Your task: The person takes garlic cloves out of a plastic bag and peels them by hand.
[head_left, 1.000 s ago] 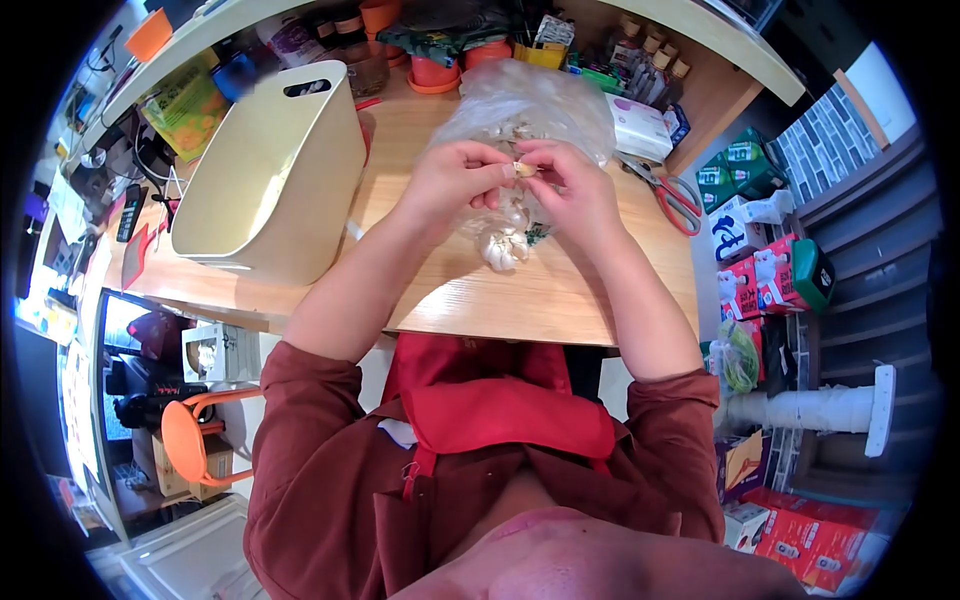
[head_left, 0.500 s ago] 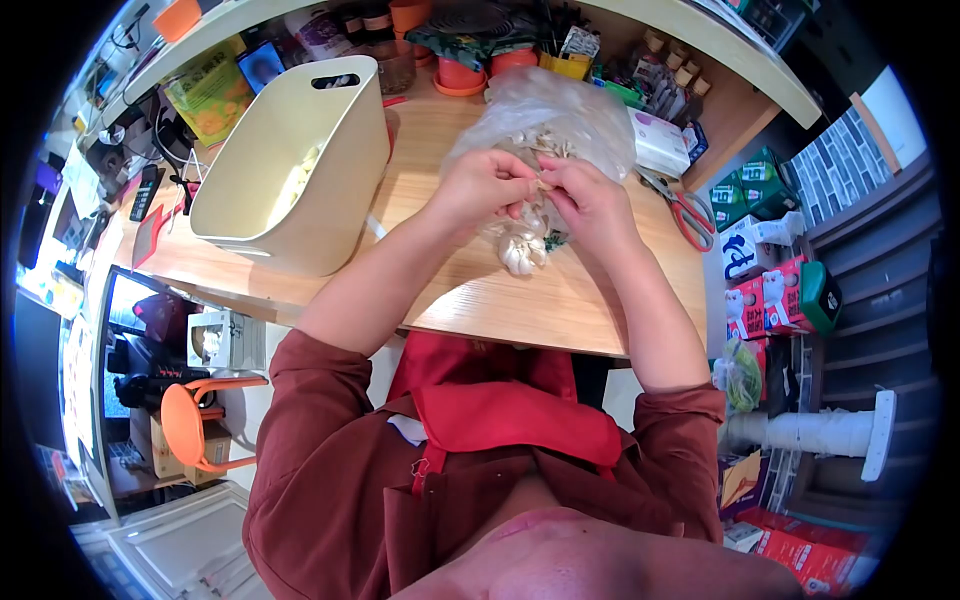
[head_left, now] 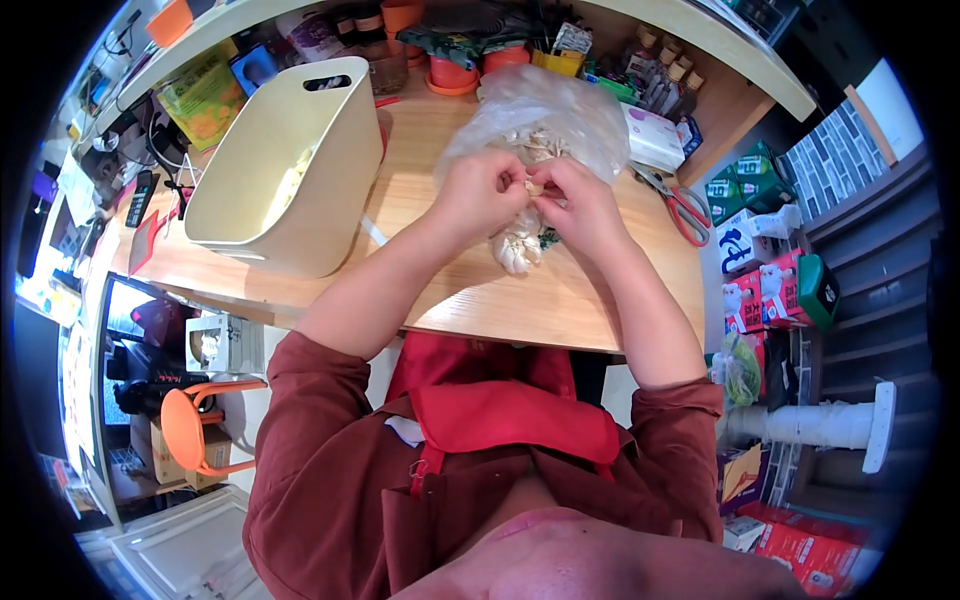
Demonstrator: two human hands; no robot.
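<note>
Between my two hands is a garlic clove, pinched at the fingertips. My left hand is closed, its thumb and fingers meeting at the clove. From the other side my right hand grips it, fingers bent. Just below them on the table lies a garlic bulb with loose papery skin. Behind my hands a clear plastic bag lies open with more garlic at its mouth. Left of my arms stands a cream bin holding pale peeled cloves.
Red-handled scissors lie at the table's right edge, near a white box. Orange pots and corked bottles line the back under a shelf. A remote is at the far left. An orange chair stands left below.
Both hands stay over the garlic, and the fingers have shifted slightly around the clove, which now shows more clearly. The whole view has moved a little.
</note>
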